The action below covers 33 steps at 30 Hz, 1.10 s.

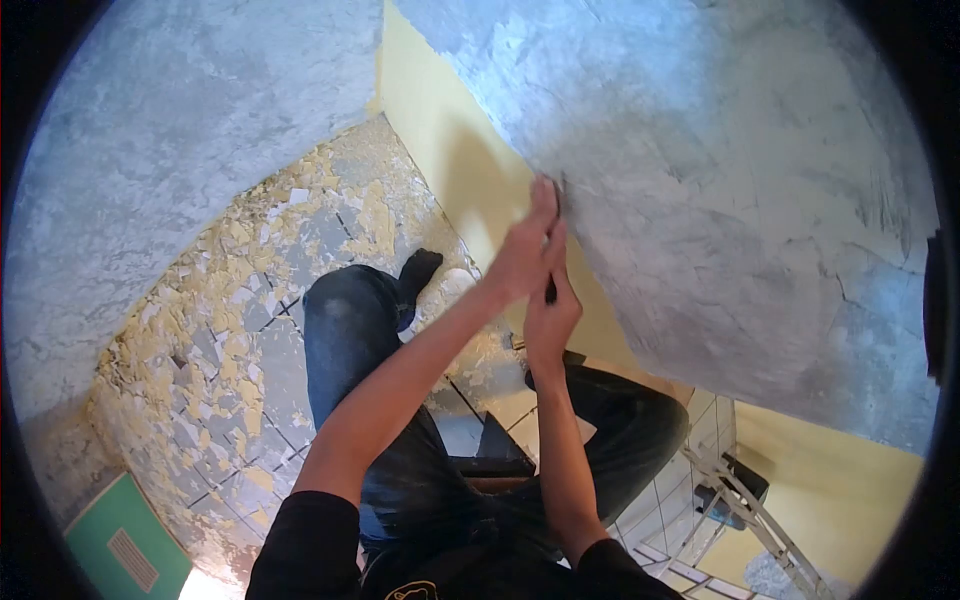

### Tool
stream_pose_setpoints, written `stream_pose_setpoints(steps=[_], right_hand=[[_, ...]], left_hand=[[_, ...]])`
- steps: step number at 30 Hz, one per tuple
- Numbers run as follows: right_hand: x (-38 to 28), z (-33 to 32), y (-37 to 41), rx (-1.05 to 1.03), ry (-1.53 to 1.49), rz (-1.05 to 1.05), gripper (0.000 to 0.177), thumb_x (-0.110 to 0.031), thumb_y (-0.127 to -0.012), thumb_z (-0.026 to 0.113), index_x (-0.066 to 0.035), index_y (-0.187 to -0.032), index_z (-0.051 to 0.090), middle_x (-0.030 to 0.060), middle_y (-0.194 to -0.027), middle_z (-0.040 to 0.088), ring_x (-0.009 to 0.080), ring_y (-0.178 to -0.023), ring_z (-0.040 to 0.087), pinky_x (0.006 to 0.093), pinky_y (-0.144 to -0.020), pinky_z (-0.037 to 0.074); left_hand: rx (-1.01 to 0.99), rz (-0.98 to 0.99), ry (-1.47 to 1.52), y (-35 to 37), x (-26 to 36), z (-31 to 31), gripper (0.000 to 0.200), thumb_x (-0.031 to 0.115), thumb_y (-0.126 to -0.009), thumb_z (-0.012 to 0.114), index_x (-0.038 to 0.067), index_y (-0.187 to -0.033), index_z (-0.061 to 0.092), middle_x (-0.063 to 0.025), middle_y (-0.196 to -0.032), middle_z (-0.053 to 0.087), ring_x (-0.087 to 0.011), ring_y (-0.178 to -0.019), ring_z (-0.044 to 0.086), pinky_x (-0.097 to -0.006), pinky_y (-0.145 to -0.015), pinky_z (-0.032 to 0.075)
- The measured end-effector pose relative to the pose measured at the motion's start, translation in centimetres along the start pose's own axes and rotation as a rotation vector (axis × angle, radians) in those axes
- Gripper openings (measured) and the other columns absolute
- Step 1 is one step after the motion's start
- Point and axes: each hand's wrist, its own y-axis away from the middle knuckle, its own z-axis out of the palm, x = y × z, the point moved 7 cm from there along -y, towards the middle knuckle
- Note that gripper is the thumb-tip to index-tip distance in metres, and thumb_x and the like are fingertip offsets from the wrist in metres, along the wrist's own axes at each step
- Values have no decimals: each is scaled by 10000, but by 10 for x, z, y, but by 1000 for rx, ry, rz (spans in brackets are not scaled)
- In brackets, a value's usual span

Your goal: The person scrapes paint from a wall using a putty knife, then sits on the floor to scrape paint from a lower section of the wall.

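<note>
A scraper with a dark handle (551, 291) and a thin dark blade edge is held against the wall, mostly covered by my hands. My right hand (553, 325) is closed round its handle from below. My left hand (530, 250) grips higher up, its fingers along the tool near the blade. The fingertips are right at the border between the yellow paint (480, 195) and the bare grey wall (740, 210). My left hand is slightly smeared by motion.
Paint flakes (225, 350) cover the grey tiled floor around my bent legs (350, 330). Another grey wall (190, 150) rises at left. A green board (128, 540) is at lower left, a ladder (760, 525) at lower right. A dark object (490, 455) lies between my legs.
</note>
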Motion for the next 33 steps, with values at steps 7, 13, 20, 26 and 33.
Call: stream_pose_setpoints(steps=[7, 13, 20, 26, 33], right_hand=[[31, -75, 82, 151, 18, 92, 419, -19, -983, 542, 52, -1394, 500, 192, -1346, 606, 192, -1191, 599, 295, -954, 466], [63, -135, 139, 121, -4, 325, 411, 11, -971, 581, 66, -1374, 519, 170, -1228, 675, 123, -1016, 627, 274, -854, 515], [75, -148, 149, 155, -43, 320, 419, 47, -926, 625, 69, -1338, 552, 197, -1219, 677, 157, -1025, 655, 288, -852, 524], [58, -133, 138, 182, 84, 210, 415, 40, -950, 575, 46, -1364, 542, 75, -1085, 692, 73, -927, 591, 233, -793, 492], [54, -135, 139, 222, 39, 180, 387, 38, -943, 579, 58, -1330, 563, 167, -1231, 676, 137, -1074, 628, 273, -899, 494]], left_hand=[[-188, -38, 193, 66, 56, 44, 637, 150, -953, 567, -85, -1472, 283, -349, -1526, 263, -477, -1430, 262, -462, -1160, 299], [-372, 77, 153, 116, 89, 82, 729, 239, -952, 632, -43, -1512, 261, -288, -1583, 199, -427, -1445, 275, -439, -1145, 332], [-422, 108, 211, 122, 96, 88, 736, 277, -953, 621, -63, -1500, 264, -314, -1570, 198, -456, -1461, 215, -480, -1171, 275], [-399, 124, 182, 111, 85, 80, 715, 253, -903, 683, -58, -1459, 358, -310, -1537, 289, -439, -1433, 296, -451, -1142, 339], [-400, 236, 99, 117, 95, 81, 723, 217, -897, 682, -70, -1465, 339, -313, -1544, 271, -432, -1432, 300, -441, -1137, 347]])
